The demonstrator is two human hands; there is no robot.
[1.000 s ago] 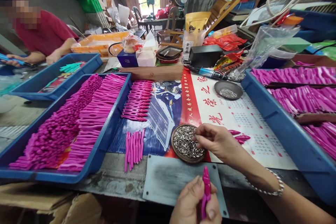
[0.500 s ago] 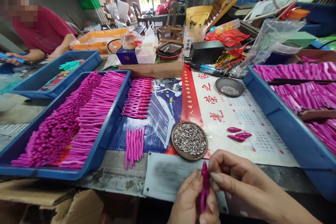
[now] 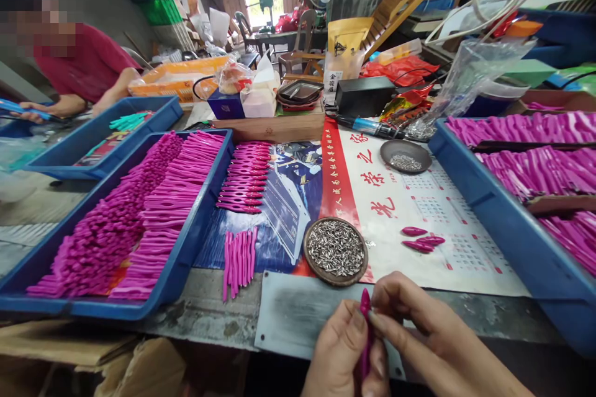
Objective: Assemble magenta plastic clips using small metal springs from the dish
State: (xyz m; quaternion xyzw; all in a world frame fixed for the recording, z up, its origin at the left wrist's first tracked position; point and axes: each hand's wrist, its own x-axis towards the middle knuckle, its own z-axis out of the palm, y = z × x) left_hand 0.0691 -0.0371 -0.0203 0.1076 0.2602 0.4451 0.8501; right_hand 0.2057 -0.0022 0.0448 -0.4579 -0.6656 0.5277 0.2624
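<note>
My left hand [image 3: 342, 344] is closed around a glossy magenta plastic handle piece [image 3: 365, 303], held upright with its pointed tip showing above the thumb. Beside it, my right hand [image 3: 414, 316] pinches thumb and fingertips together against the piece's side; whatever lies between those fingertips is too small to make out. Both hands are over the near end of a grey metal plate [image 3: 298, 310]. Just beyond stands a round brown dish [image 3: 309, 268] full of small silver metal pins [image 3: 336, 247]. Several loose magenta pointed parts [image 3: 421, 242] lie on the calendar sheet [image 3: 484, 267].
At left, a blue tray [image 3: 172, 298] holds stacked magenta handles. A row of joined magenta pieces [image 3: 244, 177] and several slim ones [image 3: 239, 254] lie beside it. Another blue tray [image 3: 493, 217] borders the right. A dark dish [image 3: 386, 161] sits farther back. A co-worker [image 3: 88, 65] sits at far left.
The view has shifted slightly. The magenta piece has turned a little in my left hand, and my right fingertips stay pressed at its side.
</note>
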